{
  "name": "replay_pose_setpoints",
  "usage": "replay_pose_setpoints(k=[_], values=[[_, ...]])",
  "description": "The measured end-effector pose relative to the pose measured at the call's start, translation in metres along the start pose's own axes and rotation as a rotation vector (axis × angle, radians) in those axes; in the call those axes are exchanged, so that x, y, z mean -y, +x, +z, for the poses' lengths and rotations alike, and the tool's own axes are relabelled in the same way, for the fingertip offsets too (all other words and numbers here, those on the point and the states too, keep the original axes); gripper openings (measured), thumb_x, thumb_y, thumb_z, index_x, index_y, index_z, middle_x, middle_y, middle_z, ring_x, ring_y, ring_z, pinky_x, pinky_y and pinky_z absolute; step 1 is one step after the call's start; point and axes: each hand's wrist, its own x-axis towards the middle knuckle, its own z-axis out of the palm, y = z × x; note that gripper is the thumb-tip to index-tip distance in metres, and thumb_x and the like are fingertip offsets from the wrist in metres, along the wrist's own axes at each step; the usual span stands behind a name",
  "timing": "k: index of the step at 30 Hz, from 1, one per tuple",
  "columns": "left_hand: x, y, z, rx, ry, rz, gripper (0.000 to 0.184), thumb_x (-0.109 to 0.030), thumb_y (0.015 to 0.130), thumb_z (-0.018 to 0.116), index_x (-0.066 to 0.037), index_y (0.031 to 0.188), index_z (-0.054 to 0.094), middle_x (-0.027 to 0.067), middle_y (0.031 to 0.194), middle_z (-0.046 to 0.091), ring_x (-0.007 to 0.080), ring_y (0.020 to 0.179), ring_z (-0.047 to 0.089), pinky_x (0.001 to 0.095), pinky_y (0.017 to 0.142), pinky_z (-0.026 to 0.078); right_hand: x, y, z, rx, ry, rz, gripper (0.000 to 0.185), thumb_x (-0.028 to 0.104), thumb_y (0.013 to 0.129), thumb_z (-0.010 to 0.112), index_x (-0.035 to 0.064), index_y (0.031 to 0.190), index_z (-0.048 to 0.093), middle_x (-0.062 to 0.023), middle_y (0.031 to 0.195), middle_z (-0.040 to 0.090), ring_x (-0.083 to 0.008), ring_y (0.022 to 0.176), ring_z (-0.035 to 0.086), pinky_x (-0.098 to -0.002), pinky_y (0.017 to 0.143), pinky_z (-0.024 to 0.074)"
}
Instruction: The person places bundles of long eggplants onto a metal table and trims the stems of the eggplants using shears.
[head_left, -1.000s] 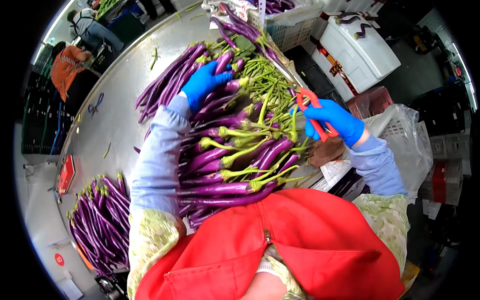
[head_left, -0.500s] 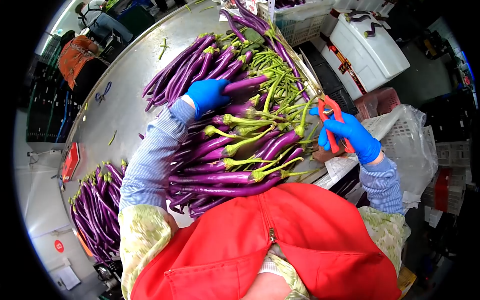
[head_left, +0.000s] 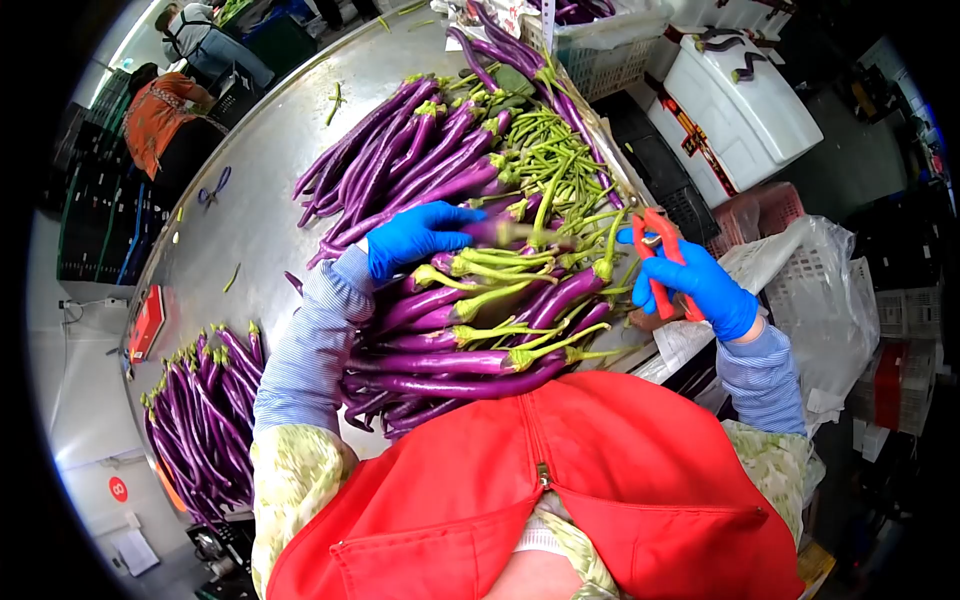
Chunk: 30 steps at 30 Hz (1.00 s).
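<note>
My left hand (head_left: 418, 238), in a blue glove, is closed on a purple eggplant (head_left: 488, 232) whose stem end is blurred by motion and points right. Long-stemmed eggplants (head_left: 470, 360) lie just below that hand, stems to the right. Above it rests a pile of eggplants with short stems (head_left: 385, 150). Gloved in blue too, my right hand (head_left: 705, 290) grips red-handled scissors (head_left: 660, 255) at the table's right edge, blades pointing up and mostly hard to see. Cut green stems (head_left: 555, 160) are heaped between the eggplants and the scissors.
Another eggplant pile (head_left: 200, 420) lies at the metal table's (head_left: 260, 220) lower left, near a red box (head_left: 146, 322). Small purple-handled scissors (head_left: 214, 186) rest on the left side. A white foam box (head_left: 740, 110) and plastic-lined crate (head_left: 815, 300) stand right. Two people work at upper left.
The short-stemmed eggplant my left hand held now lies with the upper pile. That hand has moved down and holds another eggplant. My right hand keeps the scissors in nearly the same place.
</note>
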Motion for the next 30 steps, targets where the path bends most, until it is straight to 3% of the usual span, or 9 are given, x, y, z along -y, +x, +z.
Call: replay_pose_setpoints(k=[1, 3, 4, 8, 13, 21, 25, 28, 30], values=[[0.004, 0.002, 0.001, 0.008, -0.062, 0.002, 0.043, -0.008, 0.089, 0.06, 0.001, 0.13, 0.048, 0.008, 0.122, 0.057, 0.0137, 0.109, 0.054, 0.0266, 0.095, 0.043, 0.001, 0.002, 0.001, 0.005, 0.004, -0.005, 0.037, 0.029, 0.089, 0.056, -0.0036, 0.107, 0.058, -0.0109, 0.082, 0.064, -0.0162, 0.072, 0.061, -0.0296, 0.071, 0.0495], [-0.003, 0.009, -0.002, 0.097, 0.168, -0.094, 0.042, -0.007, 0.089, 0.06, 0.001, 0.129, 0.049, 0.0058, 0.112, 0.061, 0.0124, 0.098, 0.057, 0.0255, 0.086, 0.048, 0.003, 0.004, 0.005, 0.059, 0.007, -0.039, 0.031, 0.026, 0.092, 0.056, -0.0027, 0.102, 0.058, -0.0107, 0.081, 0.063, -0.016, 0.073, 0.061, -0.0301, 0.069, 0.0497], [-0.004, 0.014, -0.002, 0.067, 0.185, -0.149, 0.034, -0.007, 0.088, 0.061, 0.001, 0.12, 0.053, 0.0043, 0.1, 0.063, 0.0106, 0.084, 0.058, 0.0248, 0.074, 0.05, 0.004, 0.004, 0.008, 0.059, 0.004, -0.046, 0.03, 0.026, 0.092, 0.056, -0.0025, 0.102, 0.058, -0.0108, 0.081, 0.063, -0.0161, 0.073, 0.061, -0.0303, 0.069, 0.0496], [-0.014, 0.025, -0.001, -0.239, -0.264, -0.103, 0.02, -0.016, 0.089, 0.061, -0.002, 0.102, 0.056, 0.004, 0.086, 0.061, 0.0098, 0.074, 0.058, 0.0232, 0.065, 0.049, 0.006, 0.004, 0.009, 0.072, 0.01, -0.039, 0.032, 0.025, 0.092, 0.056, -0.0021, 0.108, 0.055, -0.0105, 0.083, 0.063, -0.0162, 0.074, 0.06, -0.0301, 0.068, 0.0495], [0.003, 0.071, -0.004, -0.539, -0.137, 0.08, 0.02, -0.02, 0.091, 0.058, -0.004, 0.103, 0.057, 0.0042, 0.08, 0.063, 0.011, 0.064, 0.056, 0.0261, 0.058, 0.044, 0.014, 0.02, 0.011, 0.062, -0.125, 0.026, 0.031, 0.026, 0.09, 0.057, -0.0009, 0.105, 0.054, -0.0081, 0.074, 0.063, -0.0143, 0.065, 0.061, -0.027, 0.06, 0.0489], [0.031, 0.085, -0.006, -0.716, 0.245, 0.214, 0.03, -0.024, 0.087, 0.062, -0.003, 0.108, 0.058, 0.0116, 0.089, 0.067, 0.0194, 0.074, 0.064, 0.0331, 0.068, 0.049, 0.033, 0.06, -0.004, 0.17, -0.208, 0.226, 0.037, 0.03, 0.09, 0.056, 0.0019, 0.113, 0.053, -0.0086, 0.074, 0.063, -0.0156, 0.061, 0.063, -0.0282, 0.056, 0.051], [-0.004, 0.063, 0.006, -0.778, 0.213, 0.135, 0.033, -0.028, 0.086, 0.062, -0.005, 0.11, 0.058, 0.0146, 0.093, 0.067, 0.0266, 0.081, 0.065, 0.0367, 0.071, 0.049, 0.039, 0.062, 0.0, 0.154, -0.246, 0.215, 0.039, 0.032, 0.089, 0.057, 0.0018, 0.113, 0.053, -0.0089, 0.074, 0.063, -0.016, 0.063, 0.063, -0.0287, 0.056, 0.0516], [0.007, 0.068, 0.001, -0.819, 0.289, 0.141, 0.034, -0.029, 0.086, 0.062, -0.006, 0.11, 0.058, 0.0149, 0.095, 0.066, 0.0295, 0.083, 0.065, 0.038, 0.073, 0.049, 0.04, 0.052, 0.005, 0.073, -0.189, 0.166, 0.035, 0.035, 0.088, 0.058, 0.0007, 0.096, 0.059, -0.0099, 0.067, 0.063, -0.0171, 0.054, 0.062, -0.0283, 0.05, 0.0499], [0.007, 0.068, 0.004, -0.819, 0.367, 0.182, 0.034, -0.029, 0.086, 0.063, -0.006, 0.11, 0.058, 0.0148, 0.096, 0.067, 0.03, 0.085, 0.065, 0.0381, 0.073, 0.049, 0.037, 0.056, 0.0, 0.113, -0.224, 0.15, 0.035, 0.034, 0.088, 0.058, 0.0002, 0.098, 0.057, -0.0103, 0.069, 0.064, -0.0173, 0.055, 0.062, -0.0284, 0.051, 0.0508]])
